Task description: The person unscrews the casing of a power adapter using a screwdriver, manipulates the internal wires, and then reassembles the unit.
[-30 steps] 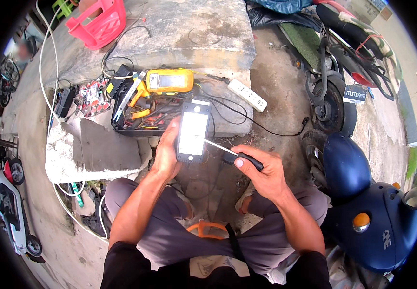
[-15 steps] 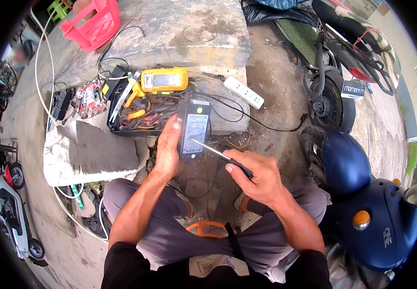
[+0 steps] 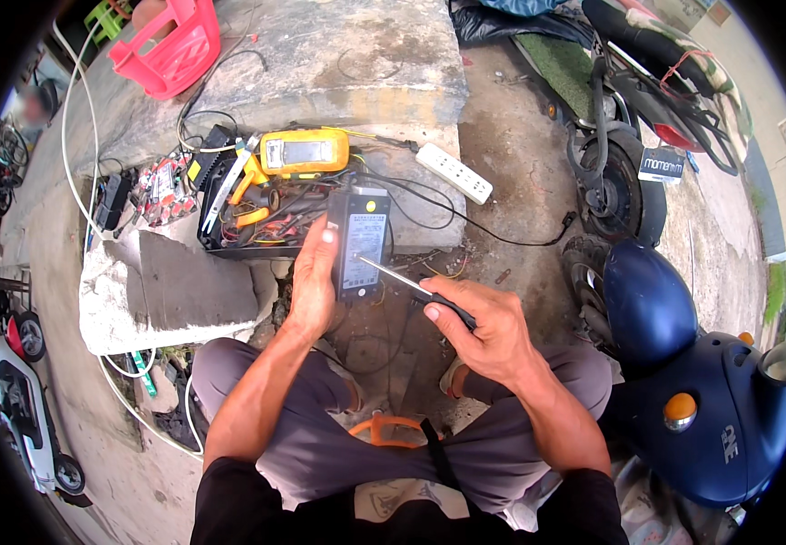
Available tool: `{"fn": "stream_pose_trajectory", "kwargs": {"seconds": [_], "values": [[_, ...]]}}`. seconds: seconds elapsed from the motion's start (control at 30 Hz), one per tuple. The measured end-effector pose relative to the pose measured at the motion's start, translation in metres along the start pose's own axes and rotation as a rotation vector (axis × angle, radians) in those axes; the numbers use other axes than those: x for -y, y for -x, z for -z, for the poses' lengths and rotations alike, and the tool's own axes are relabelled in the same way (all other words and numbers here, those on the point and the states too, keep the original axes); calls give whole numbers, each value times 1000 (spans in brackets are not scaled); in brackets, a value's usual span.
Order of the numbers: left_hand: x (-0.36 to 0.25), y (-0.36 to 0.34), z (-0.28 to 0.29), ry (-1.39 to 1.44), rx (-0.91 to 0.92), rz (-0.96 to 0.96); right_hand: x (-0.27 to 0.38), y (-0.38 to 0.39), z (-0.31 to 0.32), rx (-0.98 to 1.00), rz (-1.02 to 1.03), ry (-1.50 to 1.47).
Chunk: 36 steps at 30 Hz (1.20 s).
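The box [image 3: 364,241], black with a pale label, stands in front of the left hand [image 3: 314,286], whose thumb presses its near side; the fingers behind are hidden. It looks rigid, moderately heavy and smooth-cased, so a grip across both long edges should suit it, sparing the label face. The right hand [image 3: 484,331] is curled round the handle of a screwdriver [image 3: 395,276], its tip over the label; whether it touches, I cannot tell. A slim shaft like that could skid on the flat case. Beyond the left hand lies a tray [image 3: 266,252] of tools, with a yellow meter [image 3: 304,151] at its far edge. Beyond both hands is a white power strip [image 3: 453,173]; right of the right hand, a blue scooter [image 3: 683,418].
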<state>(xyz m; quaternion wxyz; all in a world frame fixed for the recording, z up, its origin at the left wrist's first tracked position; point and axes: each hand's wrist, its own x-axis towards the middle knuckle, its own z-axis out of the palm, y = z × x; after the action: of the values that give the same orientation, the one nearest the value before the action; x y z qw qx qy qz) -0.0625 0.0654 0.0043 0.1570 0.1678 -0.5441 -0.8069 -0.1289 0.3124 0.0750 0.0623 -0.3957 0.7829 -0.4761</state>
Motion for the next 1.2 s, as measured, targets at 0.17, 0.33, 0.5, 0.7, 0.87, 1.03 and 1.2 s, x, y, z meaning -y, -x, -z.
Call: {"fn": "stream_pose_trajectory", "kwargs": {"seconds": [0.17,0.33,0.5,0.7,0.87,1.03,1.2], "values": [[6,-1,1,-145,-36,-88,5,-1,-5,-3,64,135],[15,-4,10,-508,-76,-211,18,2,-17,25,189,490],[10,-11,5,-852,-77,-265,15,10,-35,40,180,870],[6,0,12,-81,74,-20,-11,-19,11,-96,-74,594],[-9,-5,3,128,69,194,5,-4,18,-201,-10,8],[-17,4,0,139,126,159,11,-1,7,-82,57,-79],[-12,1,3,154,175,168,8,-3,5,-62,94,-41]]}}
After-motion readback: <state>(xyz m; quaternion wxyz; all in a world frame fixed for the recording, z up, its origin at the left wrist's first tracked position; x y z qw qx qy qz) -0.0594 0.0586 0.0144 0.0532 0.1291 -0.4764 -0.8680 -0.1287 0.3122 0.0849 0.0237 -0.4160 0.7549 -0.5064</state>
